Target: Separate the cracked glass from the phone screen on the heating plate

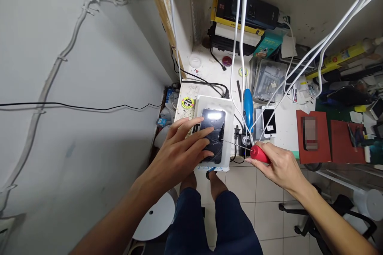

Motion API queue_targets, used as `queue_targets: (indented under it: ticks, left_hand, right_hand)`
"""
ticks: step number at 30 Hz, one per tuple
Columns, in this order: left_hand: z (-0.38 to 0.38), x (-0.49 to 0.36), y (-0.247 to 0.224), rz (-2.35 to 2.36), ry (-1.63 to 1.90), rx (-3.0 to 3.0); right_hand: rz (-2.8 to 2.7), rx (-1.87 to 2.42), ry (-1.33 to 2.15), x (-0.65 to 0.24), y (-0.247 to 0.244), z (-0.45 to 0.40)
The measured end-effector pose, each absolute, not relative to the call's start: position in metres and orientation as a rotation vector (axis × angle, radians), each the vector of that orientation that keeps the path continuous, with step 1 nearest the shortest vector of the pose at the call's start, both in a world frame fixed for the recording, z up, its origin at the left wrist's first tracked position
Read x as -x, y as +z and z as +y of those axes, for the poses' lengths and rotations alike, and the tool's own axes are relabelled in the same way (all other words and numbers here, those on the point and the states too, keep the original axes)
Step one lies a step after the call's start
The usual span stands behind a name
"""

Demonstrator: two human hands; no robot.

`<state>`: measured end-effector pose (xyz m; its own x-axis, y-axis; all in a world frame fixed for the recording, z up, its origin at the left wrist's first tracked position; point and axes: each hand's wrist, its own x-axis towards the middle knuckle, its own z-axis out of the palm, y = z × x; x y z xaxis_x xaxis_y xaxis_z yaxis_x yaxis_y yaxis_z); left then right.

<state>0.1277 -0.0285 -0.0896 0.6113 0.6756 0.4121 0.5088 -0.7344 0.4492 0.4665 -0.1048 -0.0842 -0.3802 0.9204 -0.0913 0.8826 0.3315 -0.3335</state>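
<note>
A dark phone screen (216,139) with cracks and a bright light reflection lies on a white flat-topped device (229,127) at the bench's near edge. Spread over the screen's left side, my left hand (185,143) presses its fingers on the glass. To the right, my right hand (278,161) is closed around the red handle of a thin-shafted tool (259,153). Its slender metal shaft runs left to the screen's right edge, where a ragged black patch (221,132) shows. Whether the tip touches the glass is too small to tell.
Beside the device are a blue-handled tool (248,107), black plugs and cables, and a white phone (269,122). White cables (243,20) hang across the view. Boxes (239,28) are stacked behind, with a clear parts case (270,77). A wall (74,127) stands left.
</note>
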Motion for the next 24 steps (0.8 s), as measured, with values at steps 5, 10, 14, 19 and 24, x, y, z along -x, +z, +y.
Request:
queue_targets:
  ticks: [5, 10, 14, 19, 24]
  left_hand:
    - [-0.028, -0.128, -0.089, 0.964, 0.833, -2.56]
    - [-0.029, -0.127, -0.088, 0.974, 0.809, -2.55]
    - [-0.029, -0.127, -0.089, 0.968, 0.809, -2.555]
    - [-0.029, -0.127, -0.089, 0.966, 0.809, -2.556]
    - [-0.03, -0.127, -0.089, 0.972, 0.799, -2.55]
  right_hand:
    - [-2.479, 1.664, 0.522, -0.465, -0.081, -0.107]
    - [-2.484, 1.658, 0.496, -0.465, -0.08, -0.109]
    - [-2.491, 1.647, 0.475, -0.464, -0.079, -0.11]
    - [-2.507, 1.632, 0.476, -0.464, -0.076, -0.112]
    - [-2.513, 1.627, 0.481, -0.464, -0.076, -0.116]
